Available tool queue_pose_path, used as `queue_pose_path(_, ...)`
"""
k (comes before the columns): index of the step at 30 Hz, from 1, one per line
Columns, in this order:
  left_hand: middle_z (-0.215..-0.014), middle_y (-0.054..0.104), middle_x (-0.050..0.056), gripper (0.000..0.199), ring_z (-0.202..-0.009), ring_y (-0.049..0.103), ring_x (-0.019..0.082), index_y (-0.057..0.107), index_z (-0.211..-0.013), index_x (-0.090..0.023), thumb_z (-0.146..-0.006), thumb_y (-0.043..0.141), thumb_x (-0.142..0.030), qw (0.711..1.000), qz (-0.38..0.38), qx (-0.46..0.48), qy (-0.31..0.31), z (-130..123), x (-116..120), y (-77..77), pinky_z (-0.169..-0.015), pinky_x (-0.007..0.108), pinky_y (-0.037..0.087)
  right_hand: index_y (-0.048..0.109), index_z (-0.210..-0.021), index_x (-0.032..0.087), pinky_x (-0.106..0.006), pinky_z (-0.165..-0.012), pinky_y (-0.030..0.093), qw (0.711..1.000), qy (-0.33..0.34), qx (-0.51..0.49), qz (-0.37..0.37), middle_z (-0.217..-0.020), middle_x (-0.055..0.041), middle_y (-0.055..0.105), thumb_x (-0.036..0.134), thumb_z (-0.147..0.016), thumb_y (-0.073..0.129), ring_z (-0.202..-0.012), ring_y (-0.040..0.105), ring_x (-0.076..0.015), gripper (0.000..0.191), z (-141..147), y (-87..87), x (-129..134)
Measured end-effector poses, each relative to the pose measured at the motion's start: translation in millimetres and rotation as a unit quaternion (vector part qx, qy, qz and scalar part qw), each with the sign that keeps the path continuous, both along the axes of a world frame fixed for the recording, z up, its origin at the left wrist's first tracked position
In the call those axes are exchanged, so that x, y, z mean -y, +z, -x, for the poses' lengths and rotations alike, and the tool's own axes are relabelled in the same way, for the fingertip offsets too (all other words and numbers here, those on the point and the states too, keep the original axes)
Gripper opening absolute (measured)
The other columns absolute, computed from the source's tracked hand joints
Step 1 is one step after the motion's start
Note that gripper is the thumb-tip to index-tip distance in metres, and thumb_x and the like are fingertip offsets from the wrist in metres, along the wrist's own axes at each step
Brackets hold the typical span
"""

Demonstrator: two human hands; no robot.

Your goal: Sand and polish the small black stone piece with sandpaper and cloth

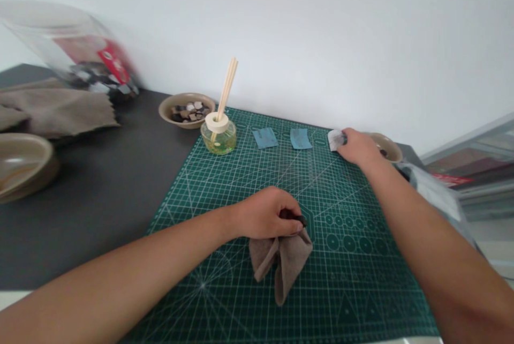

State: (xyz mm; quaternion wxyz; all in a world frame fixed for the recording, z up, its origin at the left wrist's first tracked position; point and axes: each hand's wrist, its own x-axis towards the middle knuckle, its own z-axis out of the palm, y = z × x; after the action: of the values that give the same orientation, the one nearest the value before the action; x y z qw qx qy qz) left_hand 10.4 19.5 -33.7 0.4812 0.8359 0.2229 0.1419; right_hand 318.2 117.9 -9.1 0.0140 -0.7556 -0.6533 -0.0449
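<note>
My left hand [275, 212] is closed on a small brown cloth [291, 261] above the middle of the green cutting mat [241, 172]. A small dark piece [302, 221] shows at its fingertips, together with the cloth. My right hand [355, 146] reaches to the back right of the mat, its fingers closed on a small white packet [334, 140]. Left of that packet, two blue packets [265, 137] lie apart from each other on the mat.
A glass diffuser [219, 135] with sticks stands at the mat's back left edge, beside a bowl of pieces [164, 111]. Another bowl [391, 148] is behind my right hand. Further left are a clear container [68, 38], brown cloths [60, 108] and a bowl [44, 164].
</note>
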Motion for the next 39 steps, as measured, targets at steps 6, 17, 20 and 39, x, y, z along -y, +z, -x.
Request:
queue_pose_path(6, -0.081, 0.072, 0.003, 0.017, -0.075, 0.065, 0.015, 0.077, -0.087, -0.015, -0.086, 0.067, -0.028, 1.000, 0.005, -0.001, 0.004, 0, 1, 0.0, -0.066, 0.024, 0.045, 0.064, -0.131, 0.016, -0.041, -0.090, 0.054, 1.000, 0.017, -0.024, -0.003, -0.117, -0.0160, 0.076, 0.024, -0.081, 0.060, -0.105, 0.071, -0.0319, 0.051, 13, 1.1, -17)
queue_pose_path(17, -0.081, 0.072, 0.003, 0.017, -0.075, 0.065, 0.015, 0.077, -0.087, -0.014, -0.086, 0.067, -0.028, 1.000, 0.004, 0.000, 0.000, -1, 0, 0.4, -0.066, 0.025, 0.045, 0.071, -0.123, 0.019, -0.041, -0.090, 0.055, 0.997, 0.074, -0.033, -0.004, -0.109, -0.0123, 0.077, 0.037, -0.081, 0.067, -0.101, 0.072, -0.0307, 0.046, 45, 6.9, -15)
queue_pose_path(20, -0.080, 0.072, 0.003, 0.017, -0.074, 0.065, 0.015, 0.077, -0.087, -0.015, -0.086, 0.067, -0.028, 1.000, 0.005, 0.002, 0.001, -1, 1, 0.1, -0.065, 0.024, 0.045, 0.071, -0.124, 0.018, -0.039, -0.090, 0.055, 0.997, 0.068, -0.029, 0.001, -0.111, -0.0128, 0.077, 0.042, -0.089, 0.058, -0.102, 0.072, -0.0287, 0.044, 36, 11.5, -15)
queue_pose_path(39, -0.078, 0.071, 0.001, 0.012, -0.070, 0.064, 0.013, 0.078, -0.085, -0.015, -0.082, 0.072, -0.026, 0.996, 0.065, 0.046, 0.027, 1, 0, -1.0, -0.062, 0.023, 0.045, 0.078, -0.103, 0.023, -0.053, -0.085, 0.053, 0.995, -0.008, 0.099, 0.013, -0.109, -0.0150, 0.075, 0.025, -0.084, 0.060, -0.102, 0.069, -0.0381, 0.026, 4, 66.4, 50)
